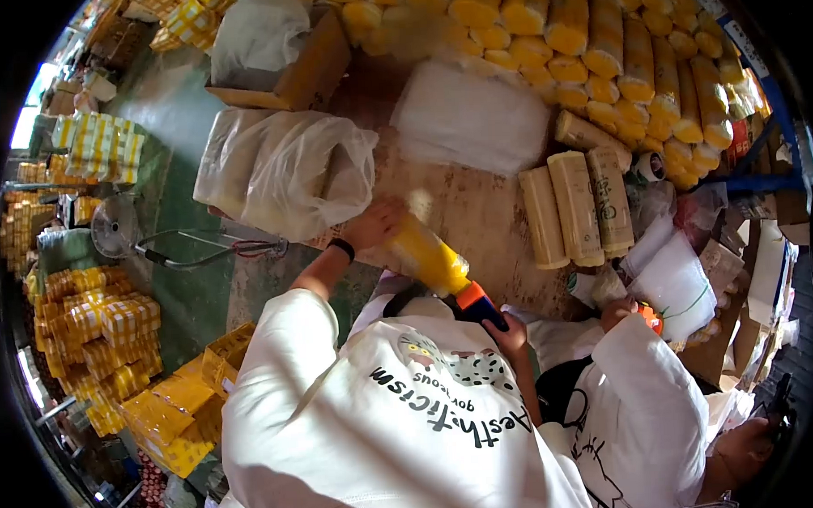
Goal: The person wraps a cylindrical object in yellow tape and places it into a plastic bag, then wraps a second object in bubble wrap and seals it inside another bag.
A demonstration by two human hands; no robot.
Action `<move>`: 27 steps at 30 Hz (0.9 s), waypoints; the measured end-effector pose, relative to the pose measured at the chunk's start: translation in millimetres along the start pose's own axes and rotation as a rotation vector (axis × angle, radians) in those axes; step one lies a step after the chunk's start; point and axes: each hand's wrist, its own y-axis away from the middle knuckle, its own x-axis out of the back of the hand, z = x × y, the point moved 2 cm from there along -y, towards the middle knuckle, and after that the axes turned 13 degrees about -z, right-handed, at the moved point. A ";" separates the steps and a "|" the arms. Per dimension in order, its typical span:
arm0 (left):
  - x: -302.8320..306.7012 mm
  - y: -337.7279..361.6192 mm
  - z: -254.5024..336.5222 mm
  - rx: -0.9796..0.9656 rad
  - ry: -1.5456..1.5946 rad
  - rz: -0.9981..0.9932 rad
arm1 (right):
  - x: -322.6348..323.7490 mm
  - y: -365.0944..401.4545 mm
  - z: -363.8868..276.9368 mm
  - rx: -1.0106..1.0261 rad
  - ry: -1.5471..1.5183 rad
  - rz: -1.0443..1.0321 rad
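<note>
My left hand (375, 225), with a black band at the wrist, is closed around the far end of a long yellow package (429, 256) in clear wrap. The package slants over the near edge of the wooden worktable (488, 217). In my right hand (511, 334) is an orange-and-dark-blue handheld tool (476, 303), its orange end right at the package's near end. Clear plastic bagging (319, 172) covers tan packages just beyond my left hand. A stack of clear plastic sheets (472, 117) lies farther back on the table.
Wrapped tan rolls (573, 208) stand at the table's right. Yellow packages (596, 41) are piled along the back. A cardboard box (284, 84) is at the back left. On my right, a person in a white shirt (640, 407) has a hand (618, 313) by a small orange object.
</note>
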 end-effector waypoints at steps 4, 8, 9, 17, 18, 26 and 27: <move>9.4 -8.6 43.1 -0.139 0.019 -0.223 | -5.8 -11.1 16.0 -0.144 0.021 -0.062; -41.1 -28.7 94.9 -0.328 -0.347 -0.166 | -3.6 -16.8 17.0 -0.161 0.005 -0.104; -47.5 -36.8 102.6 -0.318 -0.344 -0.171 | -1.9 -16.6 13.1 -0.140 -0.021 -0.094; 36.6 -56.2 106.6 -0.285 0.117 -0.311 | 17.4 -8.3 -9.8 0.016 -0.076 0.055; 55.3 -55.5 108.7 -0.236 0.213 -0.302 | 22.2 -6.9 -30.3 0.092 -0.132 0.072; 113.1 -1.3 77.8 0.106 0.882 -0.124 | 22.7 -53.4 -173.3 0.218 -0.070 -0.025; 122.5 4.0 76.4 0.081 0.720 -0.057 | 20.3 -58.0 -182.9 0.219 -0.063 -0.038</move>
